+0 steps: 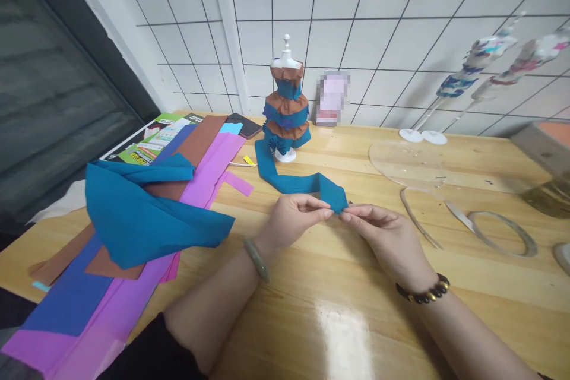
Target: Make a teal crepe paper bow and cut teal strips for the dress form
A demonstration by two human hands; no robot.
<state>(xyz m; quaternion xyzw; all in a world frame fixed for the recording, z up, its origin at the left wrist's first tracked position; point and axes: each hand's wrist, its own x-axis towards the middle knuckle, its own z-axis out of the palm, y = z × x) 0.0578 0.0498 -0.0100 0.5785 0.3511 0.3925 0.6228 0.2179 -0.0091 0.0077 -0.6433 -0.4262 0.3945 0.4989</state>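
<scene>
A long teal crepe-paper strip [294,183] runs along the table from the foot of a small white dress form [286,59]. Its near end is pinched between thumb and fingers of my left hand [298,217] and, just to the right, of my right hand [385,234]. The two sets of fingertips almost meet there. Brown and teal ruffled tiers [287,104] wrap the upright form, and a gathered teal piece hangs at its lower front. My left wrist wears a bangle, my right a beaded bracelet.
Folded sheets of purple paper [214,160], brown, blue and teal lie stacked at left, beside a dark phone [244,124]. Two more decorated dress forms [458,80] stand at back right. Nearer are a clear round sheet [401,163] and a tape coil [505,237].
</scene>
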